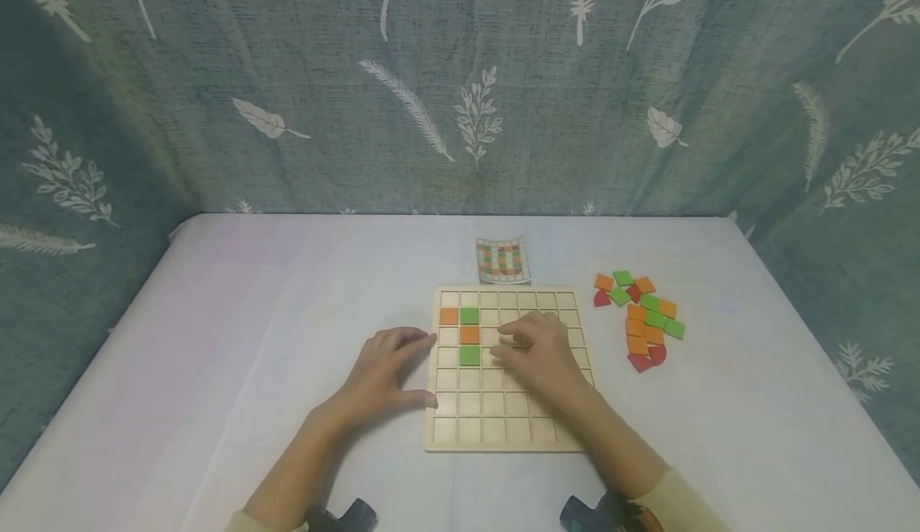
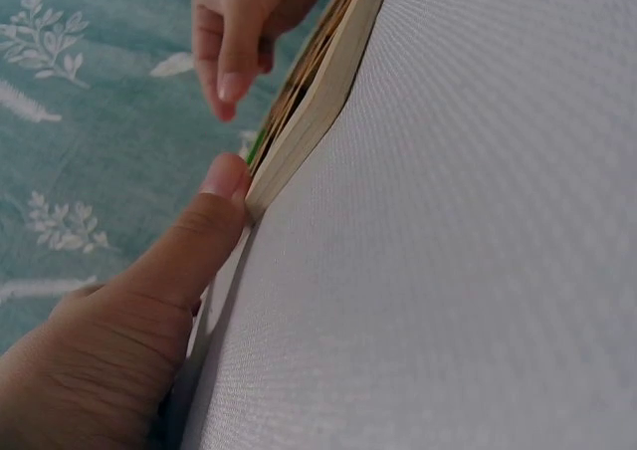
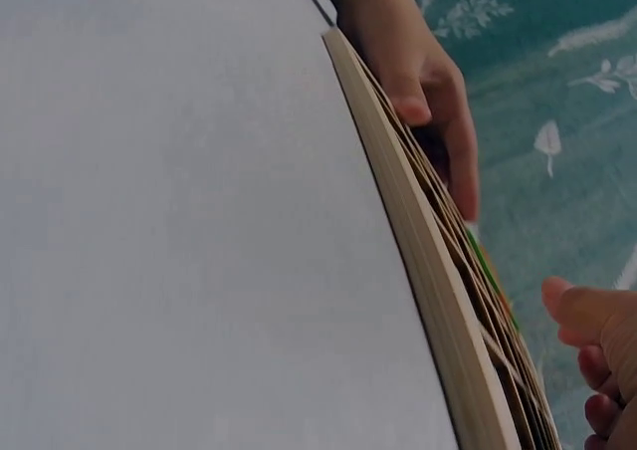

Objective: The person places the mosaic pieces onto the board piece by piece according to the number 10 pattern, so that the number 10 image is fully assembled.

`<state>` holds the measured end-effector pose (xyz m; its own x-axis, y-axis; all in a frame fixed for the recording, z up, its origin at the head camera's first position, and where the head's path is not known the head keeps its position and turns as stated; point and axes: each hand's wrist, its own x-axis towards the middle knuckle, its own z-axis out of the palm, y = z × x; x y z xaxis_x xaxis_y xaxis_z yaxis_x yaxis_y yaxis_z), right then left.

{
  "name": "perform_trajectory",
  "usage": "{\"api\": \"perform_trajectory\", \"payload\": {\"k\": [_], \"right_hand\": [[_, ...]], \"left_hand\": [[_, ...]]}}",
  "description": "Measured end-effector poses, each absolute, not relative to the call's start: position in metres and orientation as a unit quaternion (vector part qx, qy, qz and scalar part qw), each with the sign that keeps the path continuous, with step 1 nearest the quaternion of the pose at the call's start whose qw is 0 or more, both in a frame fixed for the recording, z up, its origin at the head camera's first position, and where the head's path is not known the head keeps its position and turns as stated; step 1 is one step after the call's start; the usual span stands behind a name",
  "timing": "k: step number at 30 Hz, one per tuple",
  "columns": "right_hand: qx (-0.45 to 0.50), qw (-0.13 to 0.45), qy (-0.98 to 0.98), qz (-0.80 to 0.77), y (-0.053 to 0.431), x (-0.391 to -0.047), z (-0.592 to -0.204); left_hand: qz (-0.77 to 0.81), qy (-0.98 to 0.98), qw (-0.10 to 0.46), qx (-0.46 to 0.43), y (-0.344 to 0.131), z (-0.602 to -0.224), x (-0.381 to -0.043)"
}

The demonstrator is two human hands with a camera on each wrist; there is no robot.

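A pale wooden grid board [image 1: 469,429] lies on the table. Set in its upper left cells are an orange tile [image 1: 449,316], a green tile [image 1: 469,315], a second orange tile [image 1: 469,335] and a second green tile [image 1: 469,355]. My left hand [image 1: 384,372] rests at the board's left edge, fingers and thumb spread; in the left wrist view the thumb [image 2: 227,175] touches the corner. Over the middle of the grid hovers my right hand [image 1: 539,352], just right of the tiles. Its thumb and forefinger are apart, with no tile showing between them.
Loose orange, green and red pieces [image 1: 636,312] lie scattered right of the board. Behind the board stands a small pattern card [image 1: 503,260] with a coloured grid. A green leaf-print curtain [image 1: 460,101] hangs along the back of the white table [image 1: 287,292].
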<state>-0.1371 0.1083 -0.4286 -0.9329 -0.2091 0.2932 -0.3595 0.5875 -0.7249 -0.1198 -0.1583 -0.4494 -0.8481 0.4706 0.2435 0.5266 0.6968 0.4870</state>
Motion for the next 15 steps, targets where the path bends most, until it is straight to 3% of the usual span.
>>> {"api": "perform_trajectory", "payload": {"k": [15], "right_hand": [[0.058,0.042,-0.925,0.373,0.156,-0.138,-0.421]], "left_hand": [[-0.279,-0.922,0.045,-0.265,-0.157,-0.447,-0.118]]}}
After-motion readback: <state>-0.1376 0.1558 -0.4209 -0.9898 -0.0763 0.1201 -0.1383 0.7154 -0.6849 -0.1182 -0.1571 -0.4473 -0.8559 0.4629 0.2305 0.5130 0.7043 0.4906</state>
